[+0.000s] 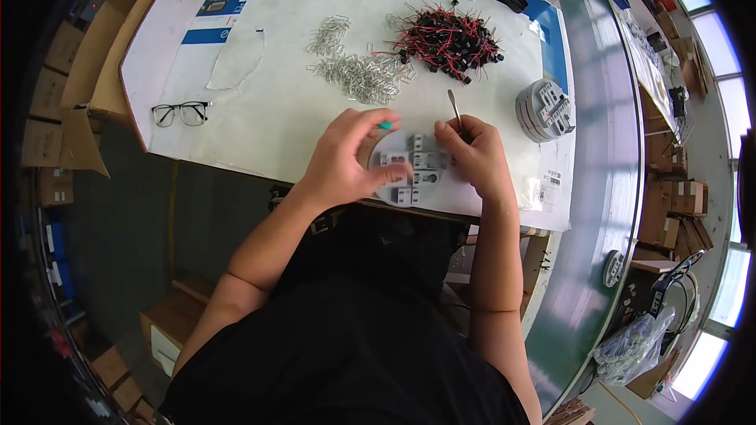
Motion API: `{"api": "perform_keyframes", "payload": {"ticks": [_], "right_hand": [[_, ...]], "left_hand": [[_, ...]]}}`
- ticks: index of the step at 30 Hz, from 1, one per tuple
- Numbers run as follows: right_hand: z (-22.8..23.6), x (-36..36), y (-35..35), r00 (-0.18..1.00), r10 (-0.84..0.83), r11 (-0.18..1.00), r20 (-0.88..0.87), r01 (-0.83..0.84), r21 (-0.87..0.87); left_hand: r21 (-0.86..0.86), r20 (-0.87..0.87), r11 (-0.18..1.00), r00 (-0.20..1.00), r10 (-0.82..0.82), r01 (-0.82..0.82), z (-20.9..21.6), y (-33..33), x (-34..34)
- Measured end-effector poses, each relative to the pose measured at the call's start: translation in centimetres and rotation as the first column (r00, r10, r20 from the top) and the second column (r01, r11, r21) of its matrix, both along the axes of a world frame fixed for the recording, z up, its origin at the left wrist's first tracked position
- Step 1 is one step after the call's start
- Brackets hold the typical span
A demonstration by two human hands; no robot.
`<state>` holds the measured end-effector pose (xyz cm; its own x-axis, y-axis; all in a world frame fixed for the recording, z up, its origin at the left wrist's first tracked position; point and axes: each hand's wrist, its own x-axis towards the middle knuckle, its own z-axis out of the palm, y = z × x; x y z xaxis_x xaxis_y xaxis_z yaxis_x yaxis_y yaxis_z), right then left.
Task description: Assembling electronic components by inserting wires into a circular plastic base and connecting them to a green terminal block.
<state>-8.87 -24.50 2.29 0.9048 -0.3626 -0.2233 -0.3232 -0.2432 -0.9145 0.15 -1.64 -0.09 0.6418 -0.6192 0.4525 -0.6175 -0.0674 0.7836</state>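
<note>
A round grey plastic disc [431, 160] with raised blocks and slots on its face lies at the table's near edge, between my hands. My left hand [343, 159] curves around its left side with thumb and fingers apart, the thumb blurred over the disc. A small green piece [385, 125] shows at the left fingertips; whether it is worn or held I cannot tell. Closed at the disc's right side, my right hand [480, 156] grips a thin metal tool with a flattened, rounded end [453, 101] pointing away from me.
Beyond the disc lie a heap of small silvery metal pieces [358, 77] and a pile of black parts with red wires [453, 41]. Stacked grey discs [543, 110] stand at the right. Eyeglasses [181, 114] rest at the left edge, near an open cardboard box [118, 55].
</note>
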Motion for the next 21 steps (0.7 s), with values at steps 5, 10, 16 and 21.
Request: {"api": "perform_keyframes", "payload": {"ticks": [5,10,16,21], "right_hand": [[0.5,-0.7,-0.4,1.0,-0.029,0.996,0.011,0.028,0.082],[0.9,-2.5,1.7,0.889,0.328,0.936,0.321,-0.258,-0.242],[0.8,-3.7,2.7,0.973,0.208,0.87,0.103,-0.136,-0.474],[0.8,-4.6,3.9,0.995,0.083,0.87,0.058,-0.044,-0.492]], "left_hand": [[0.024,0.009,0.988,0.988,0.153,-0.154,-0.3,-0.8,0.6],[0.058,0.296,0.972,0.934,0.2,-0.227,0.0,-2.7,1.3],[0.026,0.05,0.976,0.976,0.214,-0.215,1.4,-1.9,1.5],[0.003,-0.085,0.997,0.994,0.071,-0.071,1.5,-0.7,1.3]]}}
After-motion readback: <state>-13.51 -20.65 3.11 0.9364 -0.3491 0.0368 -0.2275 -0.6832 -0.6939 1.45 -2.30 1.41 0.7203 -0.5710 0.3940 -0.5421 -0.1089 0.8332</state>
